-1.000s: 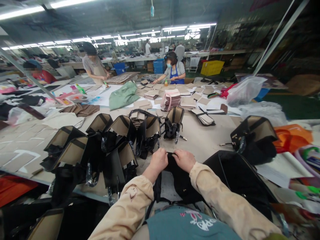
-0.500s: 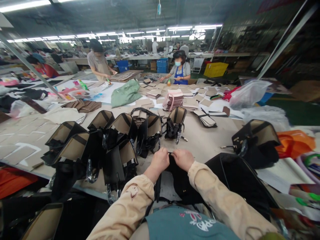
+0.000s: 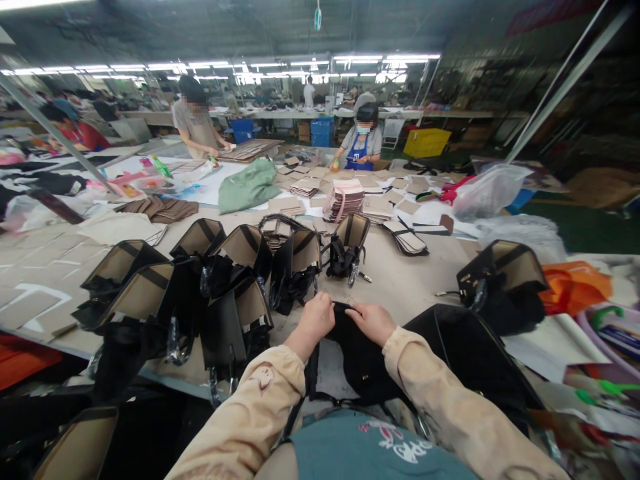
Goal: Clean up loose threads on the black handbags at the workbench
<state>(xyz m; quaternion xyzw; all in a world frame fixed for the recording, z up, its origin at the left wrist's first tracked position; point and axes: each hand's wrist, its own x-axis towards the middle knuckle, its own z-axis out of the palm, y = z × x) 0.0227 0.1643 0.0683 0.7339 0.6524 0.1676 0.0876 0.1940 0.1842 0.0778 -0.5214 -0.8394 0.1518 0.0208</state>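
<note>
I locate the soft black fabric panel (image 3: 357, 353) directly between both hands, at the near side of the beige-covered bench (image 3: 400, 287). Its gripped upper edge runs crosswise, left to right, and this short span is the governing line: the left hand (image 3: 317, 319) is at one end, the right hand (image 3: 374, 323) at the other, with a narrow gap between. From that edge the panel hangs back toward the wearer and drifts rightward, so I judge the right hand nearer to its bulk. My left hand is curled tight, pinching the edge at its end; my right hand pinches the same edge, fingers reaching inward along it. A small gold-coloured metal fitting (image 3: 365, 378) shows low on the black material. To the right, beside the right forearm, lies a large black bag body (image 3: 465, 353); whether the panel joins it, I cannot tell. Beyond the hands stands a small open black bag with a beige lining (image 3: 354, 230). Further similar open black bags (image 3: 225, 327) cluster to the left.
</note>
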